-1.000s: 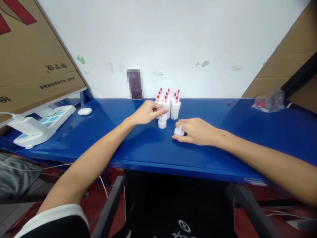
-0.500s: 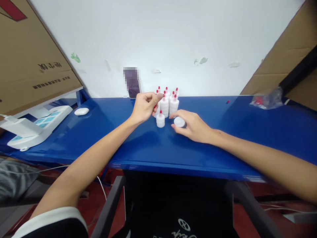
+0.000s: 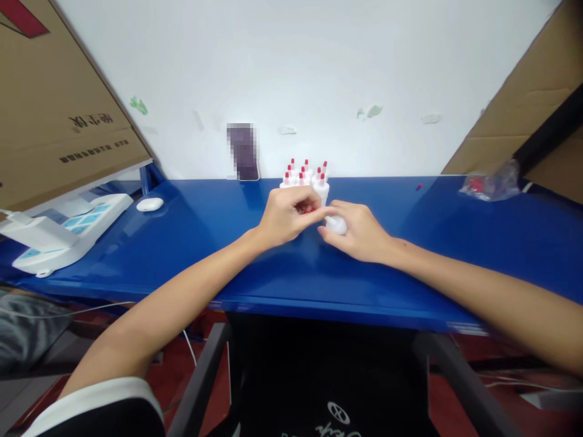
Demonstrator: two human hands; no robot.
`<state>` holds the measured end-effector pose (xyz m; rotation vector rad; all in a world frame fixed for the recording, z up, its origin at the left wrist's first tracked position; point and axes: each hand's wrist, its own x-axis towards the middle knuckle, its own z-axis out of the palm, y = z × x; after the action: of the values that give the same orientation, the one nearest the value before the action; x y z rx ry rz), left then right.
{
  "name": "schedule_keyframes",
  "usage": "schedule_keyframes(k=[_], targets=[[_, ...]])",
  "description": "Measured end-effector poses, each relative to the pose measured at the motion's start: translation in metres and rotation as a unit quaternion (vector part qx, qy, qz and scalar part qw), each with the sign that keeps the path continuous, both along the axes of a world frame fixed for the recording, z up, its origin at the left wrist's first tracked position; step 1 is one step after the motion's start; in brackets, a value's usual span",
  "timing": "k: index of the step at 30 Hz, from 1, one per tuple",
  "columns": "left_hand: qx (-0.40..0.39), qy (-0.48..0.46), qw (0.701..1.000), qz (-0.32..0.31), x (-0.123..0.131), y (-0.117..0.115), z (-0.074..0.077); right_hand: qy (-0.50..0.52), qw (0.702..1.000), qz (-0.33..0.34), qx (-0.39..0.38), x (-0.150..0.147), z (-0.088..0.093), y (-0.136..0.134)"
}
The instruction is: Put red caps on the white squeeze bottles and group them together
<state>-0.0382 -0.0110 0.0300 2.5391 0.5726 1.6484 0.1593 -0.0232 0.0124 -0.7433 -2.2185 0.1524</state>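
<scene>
My right hand (image 3: 367, 233) grips a small white squeeze bottle (image 3: 337, 225) between thumb and fingers, just above the blue table. My left hand (image 3: 291, 215) is curled around small red caps (image 3: 310, 210), whose number I cannot tell. Its thumb and fingertip meet at the bottle's white nozzle; whether a cap sits between them is hidden. Behind my hands stands a tight group of white squeeze bottles (image 3: 321, 191), each topped with a red tip cap. My left hand covers part of that group.
A phone (image 3: 245, 152) leans on the white wall. One red cap (image 3: 419, 187) and a clear bag (image 3: 494, 184) with red pieces lie to the right. On the left are a white oval case (image 3: 150, 204) and a power strip (image 3: 95, 218) with a charger (image 3: 39, 233).
My left hand has moved right and slightly toward me, from the bottle group to the nozzle of the bottle in my right hand. It now hides the front bottle. My right hand has barely shifted.
</scene>
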Motion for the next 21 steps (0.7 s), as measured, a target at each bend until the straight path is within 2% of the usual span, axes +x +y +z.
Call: schedule_keyframes(k=[3, 7, 15, 21], targets=[[0.056, 0.018, 0.998, -0.001, 0.000, -0.002, 0.001, 0.005, 0.998, -0.004, -0.061, 0.000, 0.000, -0.001], [0.126, 0.068, 0.990, 0.000, -0.001, -0.004, 0.001, 0.000, 0.994, 0.030, -0.107, -0.001, 0.000, -0.005], [0.147, 0.144, 0.978, 0.016, -0.003, -0.004, -0.004, 0.013, 0.986, 0.088, -0.140, -0.002, 0.001, -0.010], [0.187, 0.180, 0.966, 0.014, -0.004, -0.006, -0.003, 0.014, 0.957, 0.186, -0.220, 0.003, 0.004, -0.009]])
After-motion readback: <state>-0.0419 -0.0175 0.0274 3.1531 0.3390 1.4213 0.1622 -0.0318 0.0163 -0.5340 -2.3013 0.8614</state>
